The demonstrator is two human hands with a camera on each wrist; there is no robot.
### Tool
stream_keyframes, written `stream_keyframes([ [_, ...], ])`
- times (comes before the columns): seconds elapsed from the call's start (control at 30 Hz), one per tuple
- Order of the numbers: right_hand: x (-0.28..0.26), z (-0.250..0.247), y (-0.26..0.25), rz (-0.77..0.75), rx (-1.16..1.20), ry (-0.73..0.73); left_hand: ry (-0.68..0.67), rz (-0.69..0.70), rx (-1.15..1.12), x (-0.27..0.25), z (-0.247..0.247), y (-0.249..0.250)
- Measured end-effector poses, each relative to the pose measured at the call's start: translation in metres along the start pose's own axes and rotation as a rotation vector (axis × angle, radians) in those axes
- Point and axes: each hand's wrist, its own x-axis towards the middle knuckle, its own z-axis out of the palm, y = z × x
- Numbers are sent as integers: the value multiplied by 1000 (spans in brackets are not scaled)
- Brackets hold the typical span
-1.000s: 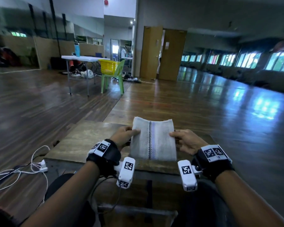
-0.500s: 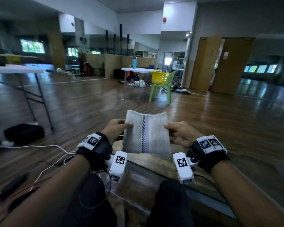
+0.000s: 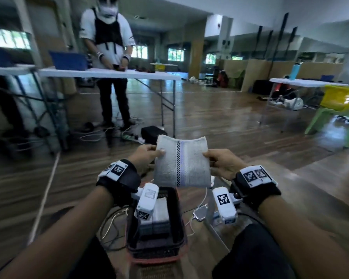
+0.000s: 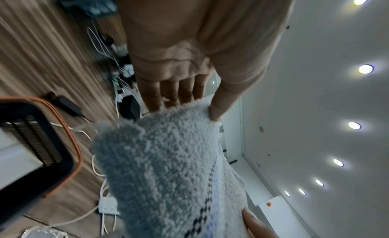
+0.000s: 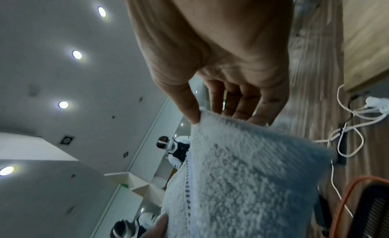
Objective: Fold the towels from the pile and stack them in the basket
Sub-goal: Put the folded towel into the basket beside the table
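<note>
I hold a folded grey-white towel (image 3: 182,163) with a dark checked stripe in the air, flat between both hands. My left hand (image 3: 147,156) pinches its left edge, thumb on top; my right hand (image 3: 220,161) pinches its right edge. In the left wrist view the towel (image 4: 166,166) hangs below my left hand (image 4: 189,106), and in the right wrist view the towel (image 5: 244,178) hangs below my right hand (image 5: 212,115). Below the towel on the floor stands a dark basket (image 3: 155,252) with an orange rim, partly hidden by my wrist cameras. Folded towels (image 3: 161,214) lie inside it.
White cables (image 3: 197,216) and a power strip (image 4: 108,206) lie on the wooden floor around the basket. A person (image 3: 109,63) stands behind a white folding table (image 3: 109,74) ahead left. A yellow crate (image 3: 339,97) sits on a green chair at the right.
My head and both hands have swung left with the towel, away from the wooden table. The towel now hangs over the basket on the floor. The grip has not changed.
</note>
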Motion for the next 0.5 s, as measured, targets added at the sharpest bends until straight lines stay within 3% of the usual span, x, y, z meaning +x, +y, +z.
stream_keyframes([
  [0.3, 83, 60, 52, 131, -71, -45, 115, -225, -94, 31, -48, -68],
  [0.5, 162, 82, 139, 357, -149, -16, 149, -429, -34, 89, -46, -168],
])
